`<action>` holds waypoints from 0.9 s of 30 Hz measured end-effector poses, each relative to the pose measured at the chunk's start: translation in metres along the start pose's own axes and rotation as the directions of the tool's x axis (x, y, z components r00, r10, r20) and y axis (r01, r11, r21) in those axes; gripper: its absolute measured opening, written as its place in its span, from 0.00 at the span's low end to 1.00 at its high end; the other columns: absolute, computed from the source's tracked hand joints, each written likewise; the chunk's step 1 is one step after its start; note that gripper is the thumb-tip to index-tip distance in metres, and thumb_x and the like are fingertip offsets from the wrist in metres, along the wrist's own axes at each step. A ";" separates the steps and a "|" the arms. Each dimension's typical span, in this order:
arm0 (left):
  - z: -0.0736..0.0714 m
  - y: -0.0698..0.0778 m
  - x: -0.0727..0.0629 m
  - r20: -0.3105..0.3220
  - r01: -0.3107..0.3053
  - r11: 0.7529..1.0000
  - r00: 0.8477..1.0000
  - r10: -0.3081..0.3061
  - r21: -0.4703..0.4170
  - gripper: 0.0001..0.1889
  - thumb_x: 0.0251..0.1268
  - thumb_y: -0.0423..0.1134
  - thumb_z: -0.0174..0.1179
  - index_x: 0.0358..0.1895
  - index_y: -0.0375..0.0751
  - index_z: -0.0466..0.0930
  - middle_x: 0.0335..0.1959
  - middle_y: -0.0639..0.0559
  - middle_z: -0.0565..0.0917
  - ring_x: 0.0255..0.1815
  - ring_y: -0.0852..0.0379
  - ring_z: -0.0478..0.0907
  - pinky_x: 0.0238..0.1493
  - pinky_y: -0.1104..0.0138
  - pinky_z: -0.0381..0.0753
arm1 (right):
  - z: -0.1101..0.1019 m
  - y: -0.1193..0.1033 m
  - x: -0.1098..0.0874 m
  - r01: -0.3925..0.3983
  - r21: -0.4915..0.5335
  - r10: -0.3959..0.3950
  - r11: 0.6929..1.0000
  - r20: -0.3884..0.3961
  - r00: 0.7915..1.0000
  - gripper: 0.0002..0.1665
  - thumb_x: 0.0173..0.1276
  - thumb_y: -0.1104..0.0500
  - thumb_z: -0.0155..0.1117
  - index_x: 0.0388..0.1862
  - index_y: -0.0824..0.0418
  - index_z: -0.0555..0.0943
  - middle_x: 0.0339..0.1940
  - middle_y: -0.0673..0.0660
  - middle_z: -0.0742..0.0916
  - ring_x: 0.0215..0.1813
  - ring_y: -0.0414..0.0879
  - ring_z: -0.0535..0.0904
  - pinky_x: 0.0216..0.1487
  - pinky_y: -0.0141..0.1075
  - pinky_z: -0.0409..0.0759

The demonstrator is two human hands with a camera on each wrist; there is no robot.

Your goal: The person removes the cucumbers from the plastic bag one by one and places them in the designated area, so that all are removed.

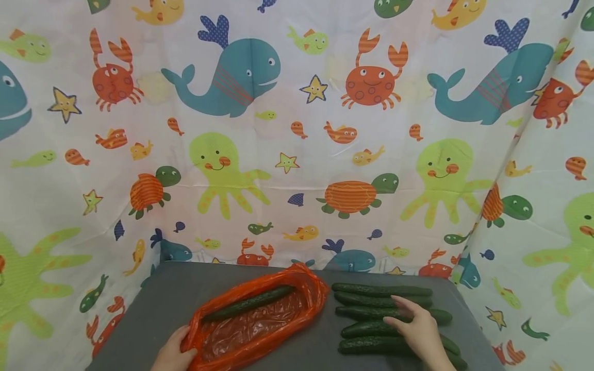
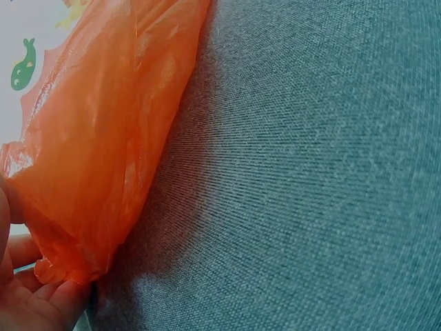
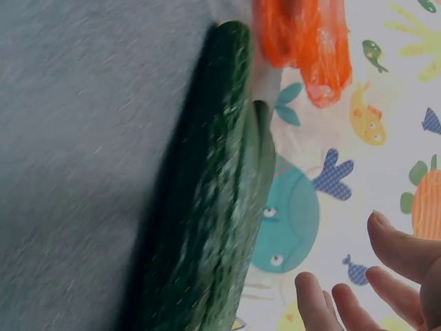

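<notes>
An orange plastic bag lies on the left half of the table, its mouth spread wide, with one dark green cucumber inside along the far wall. My left hand grips the bag's near left end; in the left wrist view, fingers and thumb pinch the gathered plastic. To the right of the bag, several cucumbers lie side by side in a row. Over their right part hovers my right hand, thumb and fingers apart and holding nothing. The right wrist view shows this hand beside the nearest cucumber.
A grey cloth-covered table carries everything. Behind it and on both sides hangs a white curtain printed with sea animals, meeting the table's far edge. A narrow strip of table separates the bag from the cucumbers.
</notes>
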State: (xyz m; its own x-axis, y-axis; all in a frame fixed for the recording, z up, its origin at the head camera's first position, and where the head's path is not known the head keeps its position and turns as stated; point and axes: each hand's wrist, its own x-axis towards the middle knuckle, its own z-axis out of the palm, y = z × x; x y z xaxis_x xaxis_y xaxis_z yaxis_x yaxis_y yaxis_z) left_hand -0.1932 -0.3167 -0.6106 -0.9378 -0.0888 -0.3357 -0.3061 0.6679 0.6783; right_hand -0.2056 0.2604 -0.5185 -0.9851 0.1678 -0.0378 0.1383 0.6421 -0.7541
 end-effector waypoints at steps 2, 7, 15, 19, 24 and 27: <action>0.000 -0.001 0.000 0.002 0.005 1.000 1.000 -0.005 -0.013 0.37 0.61 0.37 0.64 0.71 0.24 0.64 0.69 0.22 0.66 0.59 0.27 0.74 0.50 0.43 0.81 | 0.004 -0.005 0.000 0.004 0.032 -0.004 0.999 0.003 1.000 0.48 0.50 0.44 0.81 0.68 0.61 0.77 0.60 0.73 0.82 0.47 0.60 0.87 0.34 0.42 0.87; 0.000 -0.003 0.002 0.004 0.019 0.999 1.000 -0.019 -0.028 0.37 0.60 0.38 0.64 0.72 0.25 0.63 0.69 0.23 0.66 0.58 0.28 0.75 0.49 0.44 0.81 | 0.015 -0.015 0.003 0.033 0.061 -0.034 0.998 0.004 0.999 0.46 0.50 0.46 0.81 0.67 0.60 0.78 0.61 0.73 0.82 0.49 0.59 0.87 0.34 0.42 0.87; 0.000 -0.006 0.002 0.006 0.017 0.999 1.000 -0.017 -0.031 0.37 0.61 0.39 0.64 0.72 0.26 0.63 0.69 0.22 0.65 0.58 0.28 0.76 0.48 0.44 0.82 | 0.027 -0.030 0.005 0.039 0.154 -0.044 0.987 0.026 0.999 0.42 0.52 0.50 0.81 0.66 0.59 0.79 0.62 0.72 0.82 0.49 0.58 0.87 0.36 0.45 0.88; -0.001 -0.005 0.001 0.004 0.017 0.999 1.000 -0.017 -0.033 0.37 0.61 0.38 0.64 0.72 0.25 0.63 0.69 0.22 0.66 0.58 0.28 0.76 0.48 0.44 0.82 | 0.033 -0.038 0.005 0.031 0.217 -0.040 0.976 0.034 0.999 0.42 0.52 0.52 0.82 0.66 0.59 0.79 0.63 0.71 0.81 0.55 0.61 0.85 0.38 0.43 0.88; 0.000 -0.004 0.001 -0.008 0.029 0.999 1.000 -0.030 -0.024 0.37 0.60 0.38 0.64 0.72 0.25 0.63 0.68 0.23 0.67 0.57 0.29 0.76 0.48 0.44 0.82 | 0.040 -0.046 0.006 0.044 0.259 -0.052 0.965 0.025 0.998 0.41 0.51 0.52 0.82 0.66 0.59 0.80 0.62 0.68 0.83 0.61 0.63 0.82 0.37 0.40 0.88; 0.001 -0.004 0.002 -0.008 0.024 0.999 1.000 -0.024 -0.027 0.37 0.60 0.38 0.64 0.72 0.26 0.64 0.67 0.23 0.68 0.57 0.29 0.76 0.49 0.43 0.81 | 0.043 -0.050 0.006 0.051 0.279 -0.055 0.959 0.009 0.998 0.39 0.52 0.52 0.82 0.64 0.59 0.81 0.60 0.66 0.85 0.60 0.62 0.83 0.37 0.40 0.88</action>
State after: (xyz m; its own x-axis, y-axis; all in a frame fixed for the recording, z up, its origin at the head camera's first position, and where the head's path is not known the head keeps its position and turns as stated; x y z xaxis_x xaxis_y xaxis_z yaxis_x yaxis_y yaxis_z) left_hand -0.1937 -0.3187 -0.6150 -0.9313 -0.1113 -0.3468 -0.3331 0.6452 0.6876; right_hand -0.2229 0.1970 -0.5095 -0.9921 0.1254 -0.0020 0.0543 0.4152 -0.9081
